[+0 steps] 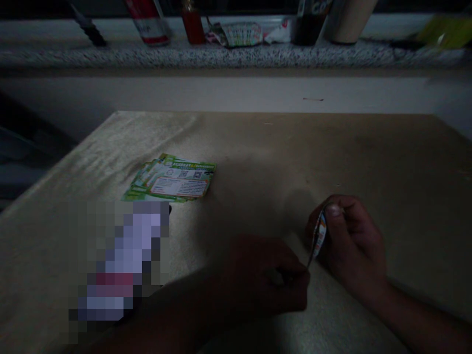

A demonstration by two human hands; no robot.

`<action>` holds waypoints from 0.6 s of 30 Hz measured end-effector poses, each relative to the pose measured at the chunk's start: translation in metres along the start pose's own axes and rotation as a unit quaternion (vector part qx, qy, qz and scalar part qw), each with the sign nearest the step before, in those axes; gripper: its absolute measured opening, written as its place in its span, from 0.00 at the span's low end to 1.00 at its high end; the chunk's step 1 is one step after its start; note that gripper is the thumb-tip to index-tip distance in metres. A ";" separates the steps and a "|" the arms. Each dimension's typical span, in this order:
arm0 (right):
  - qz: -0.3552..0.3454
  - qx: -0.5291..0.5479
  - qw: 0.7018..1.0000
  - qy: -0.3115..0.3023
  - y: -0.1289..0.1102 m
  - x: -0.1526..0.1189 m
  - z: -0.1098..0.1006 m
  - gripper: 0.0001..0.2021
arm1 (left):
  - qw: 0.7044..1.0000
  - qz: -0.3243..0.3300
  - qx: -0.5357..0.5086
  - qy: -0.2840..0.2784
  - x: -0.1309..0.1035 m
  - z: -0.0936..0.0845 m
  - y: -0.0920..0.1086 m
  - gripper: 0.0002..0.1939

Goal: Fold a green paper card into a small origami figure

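Between my hands is a small, thin printed packet (320, 238), seen almost edge-on, with white, orange and blue on the side that shows. My right hand (354, 236) pinches its upper end, the thumb lying on top. At the lower end, the fingertips of my left hand (273, 275) are pressed together on its edge. Both hands are just over the table, and the left one is in deep shadow. What is printed on the packet is too small and dark to read.
A fanned pile of green and white printed cards (180, 179) lies on the table (258, 142), left of centre. Nearer on the left is a blurred-out oblong object (125, 250). Bottles, a red can (149, 22) and wrappers (243, 34) line the speckled sill (221, 56) behind.
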State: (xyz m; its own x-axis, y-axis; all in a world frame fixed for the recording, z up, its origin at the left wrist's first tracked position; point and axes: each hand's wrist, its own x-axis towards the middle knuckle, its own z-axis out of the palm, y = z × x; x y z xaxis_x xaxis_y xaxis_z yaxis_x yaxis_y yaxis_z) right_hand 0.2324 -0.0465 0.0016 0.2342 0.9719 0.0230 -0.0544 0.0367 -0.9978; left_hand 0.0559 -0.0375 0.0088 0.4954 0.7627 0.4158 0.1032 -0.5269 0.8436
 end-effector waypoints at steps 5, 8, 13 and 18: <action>-0.047 -0.051 0.998 0.013 0.000 0.000 0.001 0.08 | 0.998 -0.016 -0.019 -0.064 -0.003 0.002 0.000 0.05; -0.080 -0.093 0.992 0.020 0.001 0.001 -0.001 0.08 | 0.992 -0.082 -0.039 -0.087 -0.001 -0.002 0.004 0.05; -0.171 -0.202 0.963 -0.041 0.005 -0.001 -0.007 0.01 | 0.972 -0.216 -0.087 -0.013 0.007 -0.004 0.004 0.08; -0.193 -0.251 0.943 -0.098 0.008 -0.004 -0.006 0.03 | 0.951 -0.282 -0.122 -0.016 0.007 0.001 -0.002 0.10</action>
State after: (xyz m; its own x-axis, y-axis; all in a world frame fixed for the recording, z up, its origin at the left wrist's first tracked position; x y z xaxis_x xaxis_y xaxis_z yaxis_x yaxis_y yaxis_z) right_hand 0.2371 -0.0519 -0.0068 -0.0443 0.9348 0.3524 0.4771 0.3297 -0.8147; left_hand 0.0597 -0.0315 0.0097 0.4464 0.8847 -0.1344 0.1595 0.0691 0.9848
